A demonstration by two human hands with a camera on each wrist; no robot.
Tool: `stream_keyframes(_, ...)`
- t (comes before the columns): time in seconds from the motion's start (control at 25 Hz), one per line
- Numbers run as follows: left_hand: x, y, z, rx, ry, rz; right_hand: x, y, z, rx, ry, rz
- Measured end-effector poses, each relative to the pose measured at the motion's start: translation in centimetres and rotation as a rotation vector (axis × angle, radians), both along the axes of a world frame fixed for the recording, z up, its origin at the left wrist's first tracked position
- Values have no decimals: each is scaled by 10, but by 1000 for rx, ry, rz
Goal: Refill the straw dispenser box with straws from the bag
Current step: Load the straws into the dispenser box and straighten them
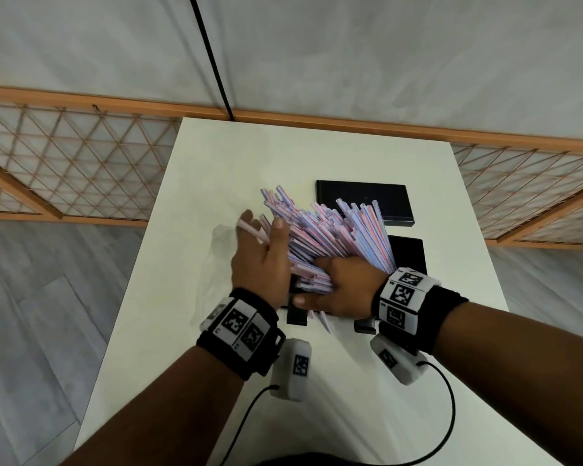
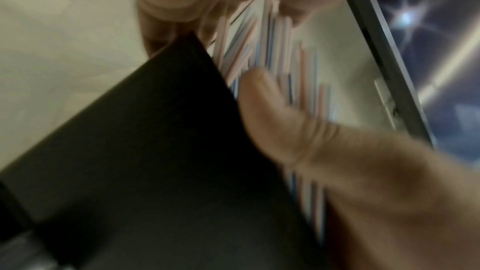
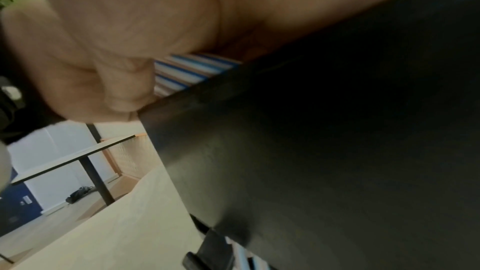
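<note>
Head view: white table w/ a big fan of pink-and-blue striped straws over the black dispenser box, which sits mostly hidden under the hands near the table's middle. Right hand is wrapped round the lower end of the straws, thumb across the front. Left hand lies flat against the left side of the bunch, fingers straight, one stray straw betw. them. A flat black lid lies just behind the box, partly covered by straw tips. A clear plastic bag, hard to make out, lies on the table left of the hands. Both wrists carry black bands w/ marker tags.

Left wrist view: blurred. Box's black wall fills the lower left; the thumb sits against the straws right beside that wall. Fingers look extended, not clenched.

Right wrist view: also blurred. Palm and curled fingers clamp striped straws right at the box's top edge.
</note>
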State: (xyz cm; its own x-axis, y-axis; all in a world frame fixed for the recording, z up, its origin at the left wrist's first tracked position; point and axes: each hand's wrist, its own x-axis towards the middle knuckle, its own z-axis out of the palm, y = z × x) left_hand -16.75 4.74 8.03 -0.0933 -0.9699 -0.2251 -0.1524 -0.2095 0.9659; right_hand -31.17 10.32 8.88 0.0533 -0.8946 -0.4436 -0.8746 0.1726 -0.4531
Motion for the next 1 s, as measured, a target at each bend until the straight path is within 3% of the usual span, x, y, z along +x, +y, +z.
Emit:
stream_keyframes(0.08, 7, -8, 3, -19, 150, 166, -4, 2, -3, 19, 64, -17)
stream_keyframes(0.16, 13, -20, 7, -33, 224, 219, -8, 3, -5, 11, 106, -25)
stream_keyframes(0.36, 6, -19, 12, 23, 82, 58, -4, 7, -3, 6, 42, -27)
stream_keyframes(0.56, 8, -19, 10, 69, 55, 44, -6, 9, -4, -44, 142, -49)
stream_keyframes(0.72, -5, -3, 8, 54, -150, -155, 3, 10, 0, -98, 79, 29)
stream_keyframes(0.88, -4, -2, 6, 49, -60, -52, -6, 12, -3, 17, 133, 19)
stream_keyframes(1.0, -7, 2, 9, 164, -7, -120, -3, 8, -4, 66, 128, 42)
